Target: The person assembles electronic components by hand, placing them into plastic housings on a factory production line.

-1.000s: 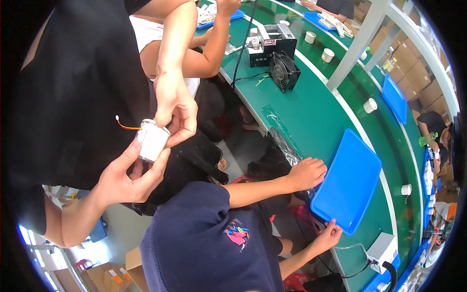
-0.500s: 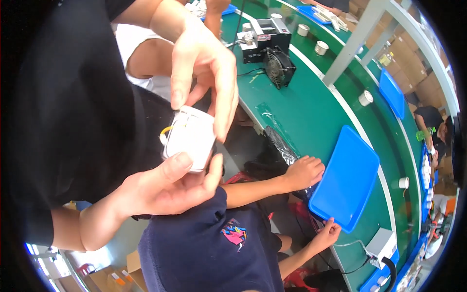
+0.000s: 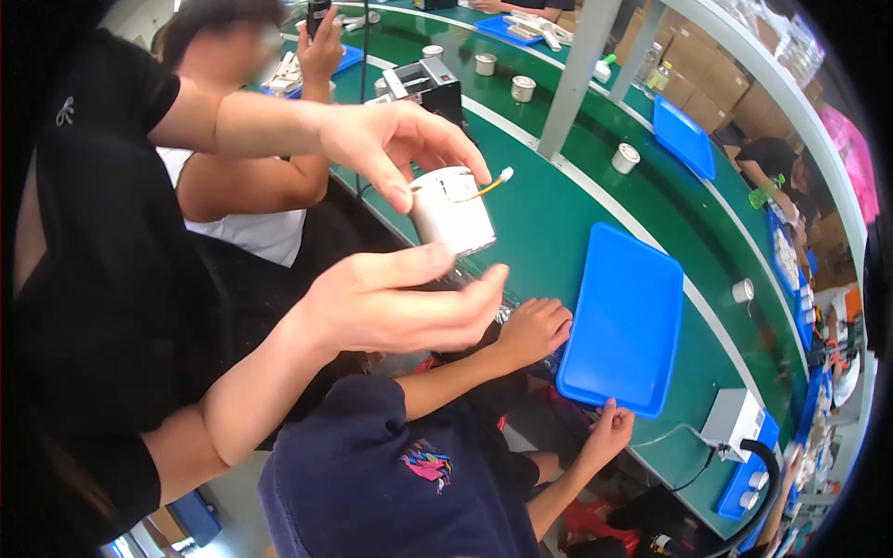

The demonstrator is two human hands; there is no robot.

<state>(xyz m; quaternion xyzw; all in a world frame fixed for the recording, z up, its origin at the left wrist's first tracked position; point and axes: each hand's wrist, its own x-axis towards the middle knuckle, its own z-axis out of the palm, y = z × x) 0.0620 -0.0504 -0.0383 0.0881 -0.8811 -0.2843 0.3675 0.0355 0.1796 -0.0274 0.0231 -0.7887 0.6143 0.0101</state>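
Observation:
My left hand (image 3: pixel 407 138) holds a small white cylinder-like housing (image 3: pixel 456 221) from above, thumb on one side and fingers on the other. From its upper end sticks out a short yellow wire (image 3: pixel 488 189) tipped with a white connector (image 3: pixel 506 174). Under the housing is my right hand (image 3: pixel 400 299), palm turned up, with its fingers stretched out and apart from the thumb. The right thumb lies close to the housing's lower edge; whether it touches cannot be made out.
A co-worker in a navy shirt (image 3: pixel 372 465) has both hands at a blue tray (image 3: pixel 623 321) on the green curved workbench (image 3: pixel 521 200). White cylinders (image 3: pixel 625 158) stand along the green line. A black machine (image 3: pixel 423 88), a grey post (image 3: pixel 579 79) and a white box (image 3: pixel 732 423) are around.
The housing has moved up and to the right with my hands and turned, so its wire now points right. My right fingers have come away from its side. My view has shifted.

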